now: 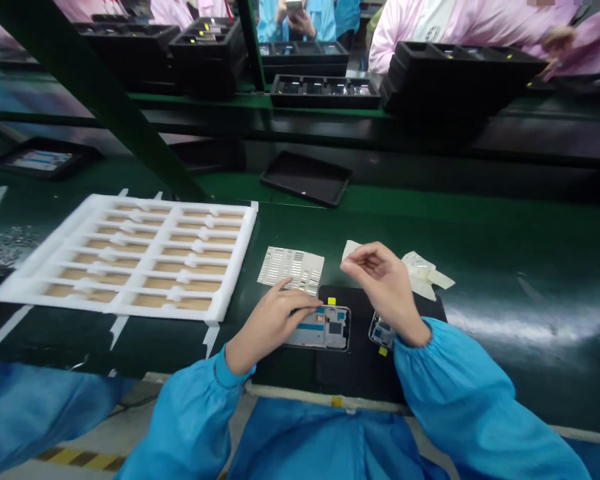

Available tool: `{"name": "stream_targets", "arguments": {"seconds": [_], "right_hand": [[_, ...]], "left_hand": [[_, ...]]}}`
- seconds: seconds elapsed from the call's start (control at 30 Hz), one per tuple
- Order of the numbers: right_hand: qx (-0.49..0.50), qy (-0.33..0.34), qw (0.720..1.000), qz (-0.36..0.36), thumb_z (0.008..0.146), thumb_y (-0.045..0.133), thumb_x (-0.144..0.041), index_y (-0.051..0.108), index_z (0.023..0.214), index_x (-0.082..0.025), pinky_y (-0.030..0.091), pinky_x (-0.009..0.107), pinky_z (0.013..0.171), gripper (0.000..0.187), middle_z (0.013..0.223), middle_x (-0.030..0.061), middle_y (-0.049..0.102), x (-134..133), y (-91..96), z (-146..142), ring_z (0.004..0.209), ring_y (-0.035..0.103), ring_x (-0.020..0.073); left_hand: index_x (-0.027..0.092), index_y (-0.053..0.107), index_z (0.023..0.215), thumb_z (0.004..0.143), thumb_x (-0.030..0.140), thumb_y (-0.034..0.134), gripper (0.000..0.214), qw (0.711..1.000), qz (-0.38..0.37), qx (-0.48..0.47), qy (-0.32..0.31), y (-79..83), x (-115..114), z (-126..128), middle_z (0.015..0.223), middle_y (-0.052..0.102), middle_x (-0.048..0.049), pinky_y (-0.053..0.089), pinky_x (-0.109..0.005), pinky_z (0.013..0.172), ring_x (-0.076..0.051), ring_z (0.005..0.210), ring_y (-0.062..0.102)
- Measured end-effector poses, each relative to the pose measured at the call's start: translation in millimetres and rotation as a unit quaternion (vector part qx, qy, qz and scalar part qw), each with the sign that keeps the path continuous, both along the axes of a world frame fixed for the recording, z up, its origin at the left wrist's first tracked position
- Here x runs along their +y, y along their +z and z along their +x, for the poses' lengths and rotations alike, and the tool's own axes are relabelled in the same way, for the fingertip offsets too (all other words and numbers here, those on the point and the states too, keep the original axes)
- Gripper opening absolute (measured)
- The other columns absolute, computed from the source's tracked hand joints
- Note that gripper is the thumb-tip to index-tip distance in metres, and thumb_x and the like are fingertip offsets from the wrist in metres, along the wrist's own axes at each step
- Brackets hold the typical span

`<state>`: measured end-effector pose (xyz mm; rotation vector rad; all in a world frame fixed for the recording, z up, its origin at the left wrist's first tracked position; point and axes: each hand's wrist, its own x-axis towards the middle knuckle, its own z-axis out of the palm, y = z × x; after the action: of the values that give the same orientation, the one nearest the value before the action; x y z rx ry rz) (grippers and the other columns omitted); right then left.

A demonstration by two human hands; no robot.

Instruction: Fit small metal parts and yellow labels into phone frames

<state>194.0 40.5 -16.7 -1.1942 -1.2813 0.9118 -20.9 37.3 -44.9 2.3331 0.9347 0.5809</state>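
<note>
Resting the left hand (279, 313), loosely spread, on a phone frame (336, 335); pinching with the right hand (387, 288) near a second frame (380, 332), with any grasp impossible to confirm.

Slotted tray (229, 283) left of label sheet (293, 270), phone frame (327, 333) before sheet, shallow tray (306, 177) behind

The right sleeve (445, 367) partly hides one phone frame (381, 331).
</note>
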Motion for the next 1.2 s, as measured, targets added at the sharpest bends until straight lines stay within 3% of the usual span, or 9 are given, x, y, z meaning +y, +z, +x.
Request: {"name": "stream_targets", "arguments": {"seconds": [0.13,0.23,0.3,0.43,0.6,0.83,1.03,1.2], "right_hand": [[-0.052,-0.021,0.998,0.032,0.078,0.076,-0.018,0.066,0.083,-0.020,0.060,0.030,0.069,0.012,0.078,0.0010,0.072,-46,18.6,10,0.075,0.070,0.0170],[-0.138,0.009,0.987,0.083,0.082,0.073,-0.013,0.069,0.089,-0.022,0.060,0.032,0.072,0.013,0.084,0.0018,0.074,-72,21.7,12,0.080,0.071,0.0181],[-0.182,0.035,0.976,0.113,0.084,0.070,-0.011,0.069,0.092,-0.023,0.060,0.033,0.074,0.014,0.087,0.0027,0.074,-79,18.5,11,0.083,0.071,0.0190],[-0.230,0.065,0.961,0.137,0.086,0.067,-0.010,0.069,0.094,-0.022,0.059,0.034,0.080,0.015,0.091,0.0031,0.074,-76,7.5,5,0.092,0.070,0.0197],[-0.257,0.090,0.953,0.130,0.087,0.066,-0.012,0.067,0.095,-0.023,0.057,0.032,0.073,0.014,0.086,0.0009,0.073,-69,1.2,1,0.082,0.068,0.0173],[-0.300,0.114,0.936,0.148,0.089,0.064,-0.012,0.064,0.094,-0.024,0.053,0.042,0.090,0.013,0.083,-0.0008,0.072,-70,5.5,-3,0.076,0.066,0.0168],[-0.324,0.142,0.931,0.092,0.091,0.061,-0.015,0.065,0.095,-0.024,0.054,0.031,0.068,0.010,0.084,0.0016,0.070,-73,13.2,-7,0.078,0.065,0.0173],[-0.363,0.166,0.912,0.090,0.091,0.061,-0.014,0.063,0.095,-0.023,0.052,0.028,0.063,0.009,0.082,0.0009,0.068,-73,20.7,-6,0.072,0.063,0.0154]], "left_hand": [[0.019,0.068,0.106,0.097,0.016,0.054,0.018,0.991,0.126,-0.018,0.032,17.1,-26,7,0.103,0.076,-0.0033,0.056,-0.033,0.079,-0.019,0.090,0.072],[0.016,0.066,0.109,0.096,0.009,0.052,0.021,0.975,0.218,-0.015,0.050,20.6,-41,15,0.104,0.075,-0.0051,0.055,-0.033,0.076,-0.019,0.087,0.072],[0.016,0.066,0.110,0.096,0.008,0.051,0.022,0.969,0.239,-0.022,0.054,19.0,-46,19,0.104,0.075,-0.0049,0.055,-0.032,0.077,-0.017,0.087,0.071],[0.016,0.062,0.118,0.096,0.011,0.053,0.025,0.971,0.229,-0.040,0.061,14.7,-51,18,0.101,0.076,-0.0046,0.056,-0.031,0.080,-0.016,0.087,0.072],[0.016,0.061,0.122,0.096,0.015,0.057,0.027,0.976,0.192,-0.047,0.090,7.9,-54,4,0.097,0.076,-0.0052,0.057,-0.032,0.078,-0.017,0.084,0.072],[0.018,0.069,0.102,0.095,0.016,0.058,0.013,0.974,0.169,-0.094,0.118,1.5,-59,-1,0.093,0.077,-0.0027,0.054,-0.028,0.075,-0.016,0.085,0.074],[0.017,0.068,0.101,0.094,0.011,0.059,0.013,0.973,0.182,-0.096,0.109,6.2,-62,4,0.096,0.077,-0.0016,0.051,-0.026,0.073,-0.016,0.085,0.073],[0.016,0.066,0.106,0.095,0.010,0.057,0.016,0.971,0.199,-0.088,0.094,3.7,-64,2,0.100,0.076,-0.0028,0.050,-0.027,0.072,-0.015,0.087,0.071]]}}
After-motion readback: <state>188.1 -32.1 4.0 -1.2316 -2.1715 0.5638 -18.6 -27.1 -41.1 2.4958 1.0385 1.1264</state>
